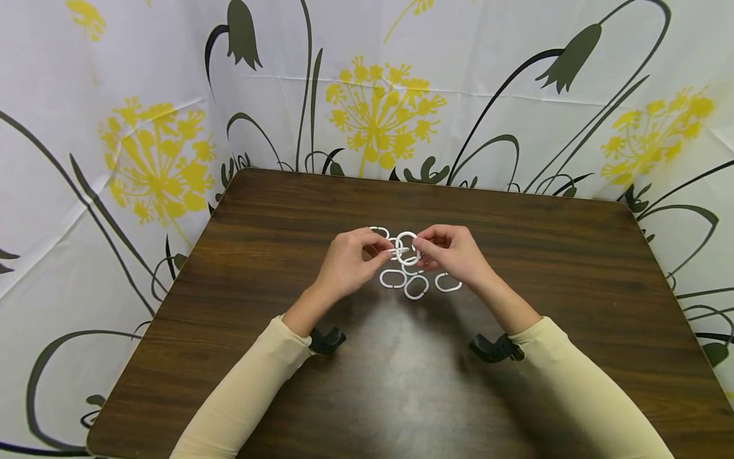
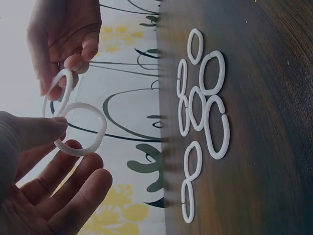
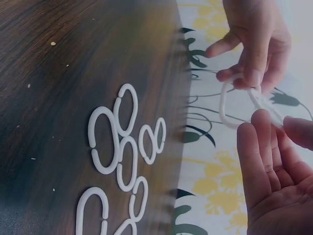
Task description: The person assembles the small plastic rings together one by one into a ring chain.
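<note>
My left hand [image 1: 351,262] pinches a white oval curtain ring [image 2: 103,123] between thumb and fingers. Facing it, my right hand [image 1: 457,256] pinches a second white curtain ring [image 1: 408,234] by its edge. The two rings cross each other in the air between the hands; whether one passes through the other's gap I cannot tell. Below them on the table, several more white rings [image 1: 392,271] lie flat, some touching or overlapping. Small gaps show in some of these rings, as in the large one [image 2: 226,129] nearest the left wrist camera.
A dark brown wood-grain table [image 1: 275,210] carries the rings. Behind it hangs a white curtain [image 1: 493,38] printed with yellow flowers and grey-green stems. Black straps with camera mounts [image 1: 328,341] sit on both wrists, beside cream sleeves [image 1: 258,376].
</note>
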The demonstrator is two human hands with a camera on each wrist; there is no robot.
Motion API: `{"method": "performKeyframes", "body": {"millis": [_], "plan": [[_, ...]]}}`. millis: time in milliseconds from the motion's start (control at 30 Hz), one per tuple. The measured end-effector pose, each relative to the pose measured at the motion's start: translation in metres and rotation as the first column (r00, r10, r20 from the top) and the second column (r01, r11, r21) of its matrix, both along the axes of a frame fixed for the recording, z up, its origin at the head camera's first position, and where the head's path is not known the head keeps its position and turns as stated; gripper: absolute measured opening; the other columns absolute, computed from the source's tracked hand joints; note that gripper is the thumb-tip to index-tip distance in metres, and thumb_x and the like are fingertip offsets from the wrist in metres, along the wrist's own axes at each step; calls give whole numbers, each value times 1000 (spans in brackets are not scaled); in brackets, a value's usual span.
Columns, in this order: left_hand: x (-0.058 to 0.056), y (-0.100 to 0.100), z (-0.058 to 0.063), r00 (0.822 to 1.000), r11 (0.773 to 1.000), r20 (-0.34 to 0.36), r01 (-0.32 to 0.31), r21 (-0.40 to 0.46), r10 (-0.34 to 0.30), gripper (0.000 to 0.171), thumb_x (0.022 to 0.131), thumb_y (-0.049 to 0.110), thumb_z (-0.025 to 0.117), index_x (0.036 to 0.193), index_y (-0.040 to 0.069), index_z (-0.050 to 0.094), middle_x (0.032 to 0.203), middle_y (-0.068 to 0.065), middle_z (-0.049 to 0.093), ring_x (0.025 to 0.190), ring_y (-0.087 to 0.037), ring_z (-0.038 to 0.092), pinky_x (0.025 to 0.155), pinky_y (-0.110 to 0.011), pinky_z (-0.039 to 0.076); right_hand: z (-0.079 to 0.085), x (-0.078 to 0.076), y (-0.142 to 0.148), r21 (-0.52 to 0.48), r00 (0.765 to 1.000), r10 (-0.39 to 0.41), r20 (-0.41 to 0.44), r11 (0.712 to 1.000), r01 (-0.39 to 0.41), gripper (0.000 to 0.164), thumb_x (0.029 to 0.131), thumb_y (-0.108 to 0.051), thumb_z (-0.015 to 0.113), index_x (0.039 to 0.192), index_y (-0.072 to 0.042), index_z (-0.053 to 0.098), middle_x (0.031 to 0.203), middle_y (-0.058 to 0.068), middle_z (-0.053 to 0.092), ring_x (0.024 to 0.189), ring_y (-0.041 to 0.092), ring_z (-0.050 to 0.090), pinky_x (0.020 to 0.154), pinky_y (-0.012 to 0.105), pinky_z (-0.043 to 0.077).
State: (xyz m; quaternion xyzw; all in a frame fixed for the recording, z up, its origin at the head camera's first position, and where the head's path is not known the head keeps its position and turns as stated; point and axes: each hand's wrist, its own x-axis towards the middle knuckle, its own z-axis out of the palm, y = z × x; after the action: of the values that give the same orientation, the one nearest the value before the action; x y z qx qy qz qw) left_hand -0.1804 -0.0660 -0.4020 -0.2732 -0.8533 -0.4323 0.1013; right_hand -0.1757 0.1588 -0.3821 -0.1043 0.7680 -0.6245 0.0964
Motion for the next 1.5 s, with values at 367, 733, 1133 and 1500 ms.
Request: {"method": "performKeyframes", "body": {"millis": [367, 733, 1133, 1500], "plan": [[2, 2, 1, 996, 997, -92, -12, -74, 5, 5, 86, 14, 76, 91, 14, 76, 84, 7, 65, 75, -10, 64, 65, -26, 52, -3, 3, -5, 140, 994, 9, -112, 990, 7, 15, 91, -10, 71, 96, 5, 70, 74, 17, 68, 63, 30, 67, 64, 47, 59], [5, -2, -1, 999, 1000, 27, 17, 26, -18, 7, 86, 12, 75, 93, 11, 75, 84, 6, 68, 72, -6, 62, 70, -36, 57, -17, -5, -2, -10, 995, -92, -35, 996, 92, 20, 93, -11, 68, 100, 8, 66, 90, 28, 66, 70, 28, 70, 65, 45, 60], [3, -5, -7, 977, 998, 212, -9, 69, -6, 25, 84, 5, 75, 108, 6, 71, 79, 0, 71, 71, -13, 66, 70, -39, 55, -19, -8, -8, -230, 984, -137, 114, 960, 160, 21, 92, -5, 66, 105, 9, 59, 81, 17, 67, 69, 20, 71, 69, 41, 60], [-2, -2, -6, 938, 949, 341, -44, 313, -69, 20, 93, 7, 67, 110, -4, 69, 90, -17, 71, 76, -36, 67, 61, -35, 57, -21, -5, -23, -192, 984, -74, 164, 976, 106, 21, 93, -7, 67, 106, 9, 60, 89, 18, 71, 77, 24, 72, 76, 46, 58]]}}
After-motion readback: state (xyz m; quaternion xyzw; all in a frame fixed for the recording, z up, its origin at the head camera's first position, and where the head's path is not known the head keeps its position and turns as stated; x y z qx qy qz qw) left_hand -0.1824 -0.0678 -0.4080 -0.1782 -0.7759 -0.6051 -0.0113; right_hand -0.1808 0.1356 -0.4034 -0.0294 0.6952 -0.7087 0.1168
